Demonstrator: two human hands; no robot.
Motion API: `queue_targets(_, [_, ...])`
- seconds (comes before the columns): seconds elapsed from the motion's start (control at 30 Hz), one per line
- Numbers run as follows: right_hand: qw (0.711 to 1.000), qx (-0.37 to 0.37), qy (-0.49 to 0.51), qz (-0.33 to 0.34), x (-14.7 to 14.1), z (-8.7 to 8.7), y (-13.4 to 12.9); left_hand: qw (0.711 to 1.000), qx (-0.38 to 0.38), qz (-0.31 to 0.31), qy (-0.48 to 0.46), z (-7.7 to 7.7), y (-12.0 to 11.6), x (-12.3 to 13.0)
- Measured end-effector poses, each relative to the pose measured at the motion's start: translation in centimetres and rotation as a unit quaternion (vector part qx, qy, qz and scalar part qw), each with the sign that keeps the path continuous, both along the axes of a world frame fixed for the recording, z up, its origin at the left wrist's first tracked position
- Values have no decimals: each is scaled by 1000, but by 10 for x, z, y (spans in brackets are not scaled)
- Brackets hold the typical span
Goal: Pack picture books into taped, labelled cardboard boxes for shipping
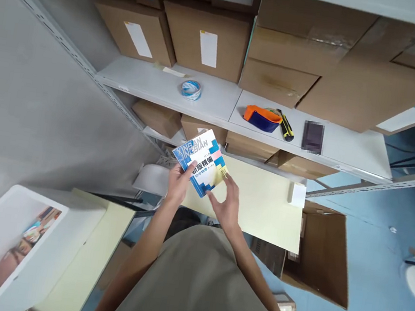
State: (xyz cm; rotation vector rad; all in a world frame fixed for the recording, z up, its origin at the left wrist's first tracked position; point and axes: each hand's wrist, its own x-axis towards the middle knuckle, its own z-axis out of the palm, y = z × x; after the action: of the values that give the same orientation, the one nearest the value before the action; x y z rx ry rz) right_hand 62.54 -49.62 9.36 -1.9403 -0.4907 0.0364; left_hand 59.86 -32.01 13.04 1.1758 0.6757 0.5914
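Note:
A blue and white book (206, 164) with Chinese characters and large Latin letters on its cover is held up, tilted, over the pale yellow table (263, 200). My left hand (179, 182) grips its lower left edge, the thumb on the cover and the other fingers hidden behind. At the right edge and bottom corner, my right hand (228, 203) also has the book between thumb and fingers. A small white block-like object (297, 195) lies at the table's right end.
A shelf (216, 94) ahead bears a tape roll (191, 89), an orange and dark-blue tape dispenser (262, 118), a yellow-black utility knife (285, 126) and a dark blurred rectangular object (312, 137). Cardboard boxes (213, 37) fill its back. An open carton (323, 253) stands right; a white bin (41, 250) left.

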Motion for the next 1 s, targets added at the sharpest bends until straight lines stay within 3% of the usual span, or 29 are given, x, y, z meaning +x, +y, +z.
queue_targets(0.07, [997, -49, -10, 56, -2, 1, 7, 999, 38, -4, 27, 1, -15, 5])
queue_targets(0.17, [995, -70, -8, 67, 1, 1, 12, 996, 66, -55, 33, 6, -44, 10])
queue_targets(0.3, [998, 9, 63, 21, 19, 5, -1, 974, 104, -198, -23, 8, -68, 6])
queue_targets(0.4, [983, 115, 134, -39, 32, 7, -15, 977, 157, -147, 5, -3, -62, 0])
queue_targets(0.47, [962, 194, 191, -38, 36, 6, -21, 986, 114, -117, 41, -12, -53, -4])
queue_targets(0.53, [934, 251, 256, -18, 35, 4, -26, 987, 21, -148, 60, -18, -46, -7])
queue_targets(0.63, [911, 275, 308, -5, 35, 3, -30, 980, -68, -180, 50, -21, -45, -11])
queue_targets(0.7, [919, 263, 294, -10, 36, 4, -33, 983, -72, -167, 38, -20, -48, -11])
queue_targets(0.8, [950, 223, 212, -52, 37, 10, -36, 991, -28, -129, 36, -16, -52, -11])
queue_targets(0.87, [965, 198, 158, -72, 33, 14, -34, 992, 47, -101, 55, -12, -56, -11])
queue_targets(1.0, [965, 201, 168, 13, 18, 22, -18, 962, 228, -109, 100, -3, -72, -20])
